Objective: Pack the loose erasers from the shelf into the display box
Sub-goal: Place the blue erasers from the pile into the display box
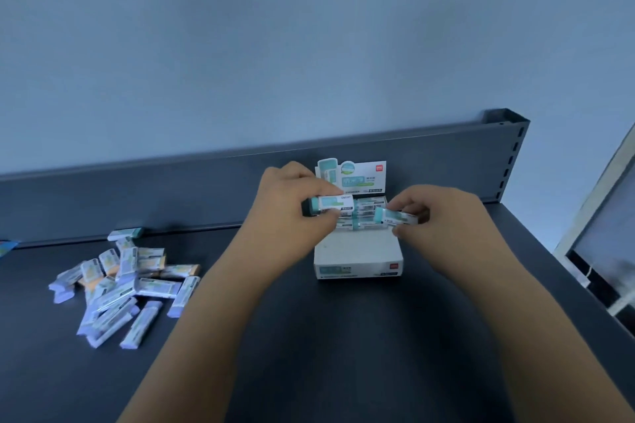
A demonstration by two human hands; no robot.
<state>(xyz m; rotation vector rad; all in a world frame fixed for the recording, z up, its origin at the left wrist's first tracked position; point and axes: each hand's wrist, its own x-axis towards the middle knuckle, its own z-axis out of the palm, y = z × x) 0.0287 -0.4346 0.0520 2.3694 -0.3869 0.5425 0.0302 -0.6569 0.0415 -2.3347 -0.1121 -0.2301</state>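
Observation:
A white display box (357, 256) with an upright printed header card (360, 175) stands on the dark shelf (309, 336). Several teal-and-white erasers (366, 213) lie in its rear part. My left hand (292, 203) pinches one teal-ended eraser (331, 203) above the box's left rear corner. My right hand (443, 216) pinches another eraser (395, 216) over the box's right side. A pile of loose erasers (120, 285) lies on the shelf to the left.
The shelf's raised back rail (206, 182) runs behind the box, with a slotted upright (512, 161) at its right end. A window frame (601, 251) shows beyond the right edge. A small blue-green scrap (7, 247) sits at the far left.

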